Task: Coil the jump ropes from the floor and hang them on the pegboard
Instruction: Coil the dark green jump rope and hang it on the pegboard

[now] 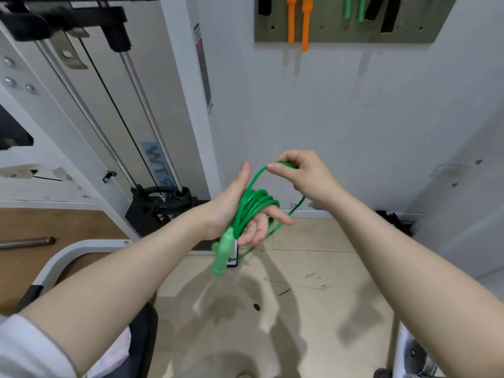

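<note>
A green jump rope (252,204) is wound in several loops around my left hand (231,208), whose fingers are spread with the palm up. One green handle (222,255) dangles blurred below that hand. My right hand (302,173) pinches the rope's free strand above and to the right of the coil. A loose loop (296,208) curves down from it and back under my left hand. The pegboard (335,31) hangs on the wall at the top, with orange handles (298,20), green handles (354,8) and black handles on it.
A white cable machine (114,105) with steel rods and a black weight stack (161,205) stands at the left. A metal bar (26,242) lies on the wooden floor at the far left. Beige tiles (313,268) lie below my hands.
</note>
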Tool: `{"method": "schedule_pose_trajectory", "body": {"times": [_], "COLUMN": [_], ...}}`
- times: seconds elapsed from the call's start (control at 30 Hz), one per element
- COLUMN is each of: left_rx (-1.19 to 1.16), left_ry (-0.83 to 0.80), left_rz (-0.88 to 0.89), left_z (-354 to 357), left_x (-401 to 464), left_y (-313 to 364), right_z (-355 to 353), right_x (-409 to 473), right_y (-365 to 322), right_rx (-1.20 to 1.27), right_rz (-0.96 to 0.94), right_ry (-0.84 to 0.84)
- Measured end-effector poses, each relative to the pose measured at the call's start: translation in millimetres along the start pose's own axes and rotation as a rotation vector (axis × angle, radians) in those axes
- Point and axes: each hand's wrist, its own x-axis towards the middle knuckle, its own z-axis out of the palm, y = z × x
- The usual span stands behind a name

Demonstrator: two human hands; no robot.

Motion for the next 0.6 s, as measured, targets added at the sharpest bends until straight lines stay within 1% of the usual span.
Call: {"method": "schedule_pose_trajectory", "body": {"times": [0.03, 0.07, 0.1, 0.13, 0.17, 0.23, 0.27, 0.3, 0.33, 0.37, 0.4, 0.43, 0.5, 0.53, 0.57, 0.6], "left_rx": [-0.065, -0.111, -0.141, -0.15, -0.126, 0.032, 0.119, 0.178, 0.196, 0.229, 0.299, 0.397, 0.564, 0.579, 0.53, 0.439], "left_ry": [-0.059, -0.083, -0.044, 0.065, 0.215, 0.484, 0.58, 0.657, 0.712, 0.733, 0.698, 0.618, 0.468, 0.434, 0.401, 0.355], "left_rz": [0.092, 0.188, 0.262, 0.293, 0.287, 0.245, 0.235, 0.231, 0.24, 0.252, 0.249, 0.214, 0.135, 0.105, 0.063, 0.028], "left_z": [-1, -4, -6, -10, -13, -21, -27, -32, -39, -46, -51, -50, -42, -38, -30, -24], "left_x": [-5, -11, -15, -18, -21, -22, -21, -20, -18, -16, -15, -16, -16, -16, -18, -19], "left_y": [6, 12, 16, 18, 20, 16, 11, 6, -1, -5, -9, -10, -10, -11, -10, -11], "right_z": [12, 25, 37, 49, 58, 68, 68, 68, 65, 62, 57, 52, 39, 31, 23, 16], "right_x": [0, -3, -8, -14, -21, -30, -33, -34, -36, -37, -37, -35, -25, -19, -13, -7], "right_y": [6, 11, 11, 10, 7, -2, -7, -10, -17, -23, -31, -38, -49, -55, -58, -60], "right_rx": [-0.019, -0.029, -0.046, -0.06, -0.106, -0.288, -0.383, -0.416, -0.398, -0.374, -0.373, -0.392, -0.367, -0.335, -0.3, -0.261], "right_rz": [0.015, 0.028, 0.045, 0.06, 0.045, -0.046, -0.089, -0.075, -0.033, 0.011, 0.038, 0.039, 0.04, 0.041, 0.034, 0.026], "right_ry": [-0.007, -0.065, -0.154, -0.255, -0.338, -0.436, -0.493, -0.569, -0.655, -0.74, -0.815, -0.87, -0.913, -0.895, -0.842, -0.753]}}
